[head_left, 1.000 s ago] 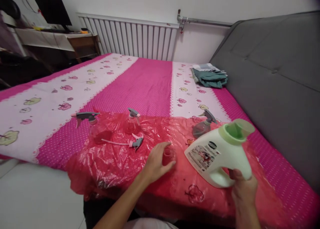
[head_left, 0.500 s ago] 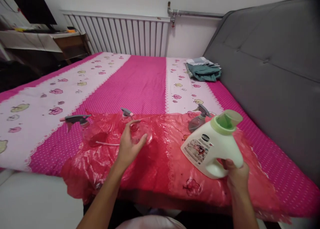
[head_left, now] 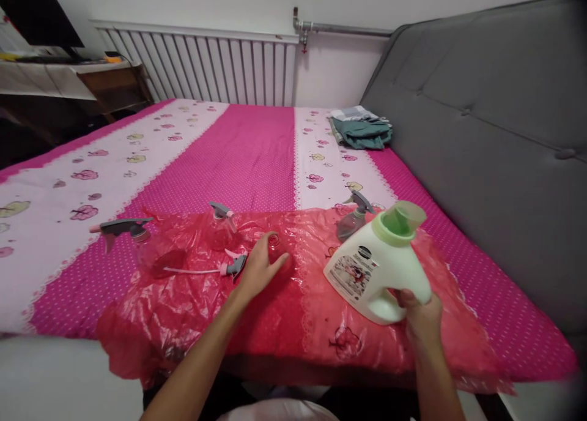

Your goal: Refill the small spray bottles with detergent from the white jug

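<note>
My right hand (head_left: pixel 422 317) grips the handle of a white detergent jug (head_left: pixel 403 274) with a green cap, tilted leftward above the red plastic sheet (head_left: pixel 284 323). My left hand (head_left: pixel 257 271) curves round a clear, topless bottle (head_left: pixel 274 242), its round mouth showing between finger and thumb. Beside that wrist lies a loose grey-and-pink spray head (head_left: pixel 233 265), its thin white tube pointing left. Spray bottles with grey triggers stand around: one at the left (head_left: pixel 123 228), one behind my left hand (head_left: pixel 223 228), and one behind the jug (head_left: pixel 352 225).
Under the sheet is a bed with a pink patterned cover (head_left: pixel 257 158). Folded cloths (head_left: pixel 362 130) lie near the grey headboard (head_left: pixel 481 115). A white radiator (head_left: pixel 206 66) lines the wall, and a desk (head_left: pixel 105 84) with a monitor stands at back left.
My left hand has shifted right with the clear bottle, bringing it nearer the jug and uncovering the loose spray head. My right hand still grips the jug. The view has swung slightly right.
</note>
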Tool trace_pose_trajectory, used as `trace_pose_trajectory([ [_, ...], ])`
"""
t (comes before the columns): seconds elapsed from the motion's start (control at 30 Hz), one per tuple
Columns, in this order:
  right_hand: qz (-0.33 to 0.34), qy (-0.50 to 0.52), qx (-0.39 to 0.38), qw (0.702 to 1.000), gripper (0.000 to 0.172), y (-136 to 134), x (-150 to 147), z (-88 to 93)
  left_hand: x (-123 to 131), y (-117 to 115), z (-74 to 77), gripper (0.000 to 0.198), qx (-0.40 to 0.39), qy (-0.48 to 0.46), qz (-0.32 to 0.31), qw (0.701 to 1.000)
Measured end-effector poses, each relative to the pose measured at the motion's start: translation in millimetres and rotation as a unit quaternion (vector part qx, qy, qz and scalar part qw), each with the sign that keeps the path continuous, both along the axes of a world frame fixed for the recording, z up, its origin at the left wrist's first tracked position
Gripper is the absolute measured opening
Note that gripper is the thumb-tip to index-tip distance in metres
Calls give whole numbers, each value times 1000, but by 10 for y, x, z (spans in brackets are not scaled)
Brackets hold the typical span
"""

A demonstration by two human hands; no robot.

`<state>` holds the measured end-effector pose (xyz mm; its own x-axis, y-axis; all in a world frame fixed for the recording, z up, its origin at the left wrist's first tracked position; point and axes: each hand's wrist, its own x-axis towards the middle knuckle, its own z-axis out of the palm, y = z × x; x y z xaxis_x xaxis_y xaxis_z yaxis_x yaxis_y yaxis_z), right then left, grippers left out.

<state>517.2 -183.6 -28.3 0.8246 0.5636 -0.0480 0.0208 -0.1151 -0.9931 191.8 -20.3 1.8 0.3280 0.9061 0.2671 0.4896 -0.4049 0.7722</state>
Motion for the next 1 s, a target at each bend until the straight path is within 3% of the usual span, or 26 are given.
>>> trace_pose_trajectory([
  [0.17, -4, 0, 2, 1000, 82, 14, -14, 28, -232, -55, 109, 50, 2, 3, 16, 1000],
  [0.33, -3, 4, 3, 1000, 82, 7, -18, 20, -182, -64, 221, 52, 12, -7, 22, 1000],
  [0.57, -2, 3, -3, 1000, 77, 13, -58, 92, 50, -161, 59, 57, -13, 10, -31, 999],
  [0.73, -3, 2, -3, 1000, 80, 13, -61, 87, 9, -121, 67, 87, -5, 19, -33, 999],
  [0.87, -3, -3, -4, 1000, 84, 1, -42, 44, -53, -150, 253, 93, 29, 22, -13, 999],
  [1.0, 5, -9, -10, 1000, 83, -20, -34, 20, 84, -357, 693, 68, 131, -21, -39, 990],
])
